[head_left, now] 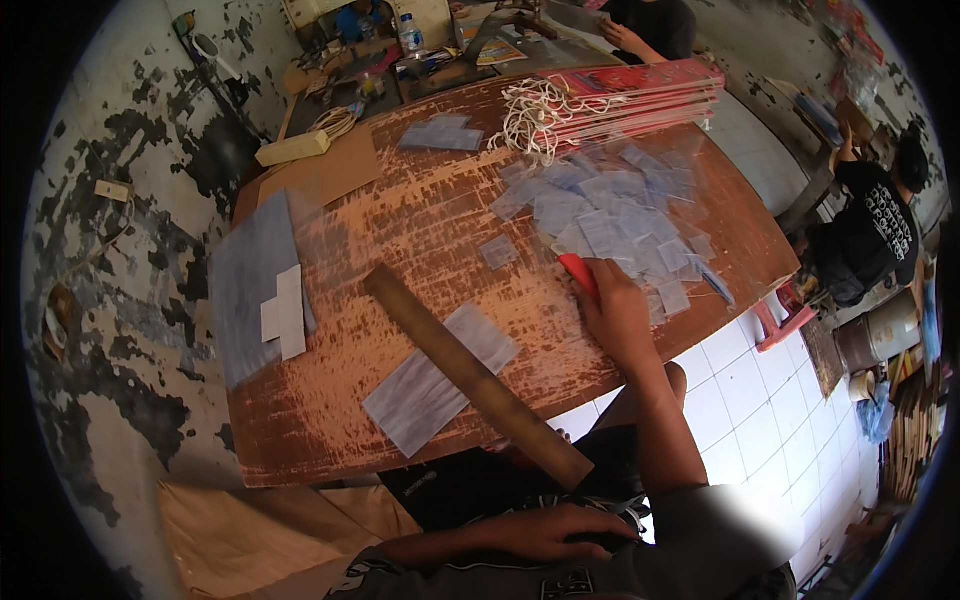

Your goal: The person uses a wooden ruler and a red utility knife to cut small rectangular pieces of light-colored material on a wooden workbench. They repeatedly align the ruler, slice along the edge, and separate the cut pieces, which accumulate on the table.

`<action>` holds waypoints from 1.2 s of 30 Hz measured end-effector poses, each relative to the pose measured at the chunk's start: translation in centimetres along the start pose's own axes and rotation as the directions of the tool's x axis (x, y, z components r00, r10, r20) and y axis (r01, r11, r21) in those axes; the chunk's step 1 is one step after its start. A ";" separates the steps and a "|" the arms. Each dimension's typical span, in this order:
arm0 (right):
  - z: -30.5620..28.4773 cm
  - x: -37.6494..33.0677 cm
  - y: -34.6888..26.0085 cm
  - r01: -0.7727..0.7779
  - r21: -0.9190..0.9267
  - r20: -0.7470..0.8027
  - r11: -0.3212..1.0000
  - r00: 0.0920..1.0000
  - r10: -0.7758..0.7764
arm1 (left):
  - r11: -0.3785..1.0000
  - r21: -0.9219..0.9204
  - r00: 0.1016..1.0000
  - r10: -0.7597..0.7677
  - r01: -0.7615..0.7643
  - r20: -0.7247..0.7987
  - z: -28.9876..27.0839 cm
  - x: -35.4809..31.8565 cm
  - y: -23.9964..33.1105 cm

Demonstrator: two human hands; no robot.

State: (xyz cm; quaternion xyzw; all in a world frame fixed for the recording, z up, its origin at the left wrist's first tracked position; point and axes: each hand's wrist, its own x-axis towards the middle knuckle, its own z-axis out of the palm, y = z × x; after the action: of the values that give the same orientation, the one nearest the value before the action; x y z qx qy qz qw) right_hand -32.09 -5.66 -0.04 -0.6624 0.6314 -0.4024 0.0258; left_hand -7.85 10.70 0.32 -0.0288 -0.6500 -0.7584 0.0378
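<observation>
My right hand [618, 318] is closed around a red utility knife [577, 272], its blade not visible, at the near edge of a pile of clear plastic squares [600, 205]. Down by my lap, my left hand [560, 530] lies with its fingers stretched out and nothing in them. A long brown ruler [470, 365] slants across a clear plastic strip [420, 400] and sticks out past the table's near edge. One loose plastic square [498, 252] lies left of the pile.
The worn brown wooden table [330, 430] bears stacked plastic sheets [250, 280] with white pieces [285, 315] at left. Red bundles with white cords [620, 105] lie at the back right. Beyond are a cluttered bench, a person's arm [630, 40], and another person [870, 220] at right.
</observation>
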 end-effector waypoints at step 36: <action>0.2 0.0 -0.1 0.012 -0.027 0.008 1.000 1.000 -0.011 | 0.696 0.099 0.696 0.676 -0.711 0.242 -4.2 -3.1 22.2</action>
State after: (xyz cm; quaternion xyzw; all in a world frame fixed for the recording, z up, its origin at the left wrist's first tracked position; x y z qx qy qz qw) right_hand -31.92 -5.75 -0.11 -0.6678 0.6329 -0.3913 0.0169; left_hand -2.65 3.23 21.18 -0.3402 -0.6585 -0.6174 0.2634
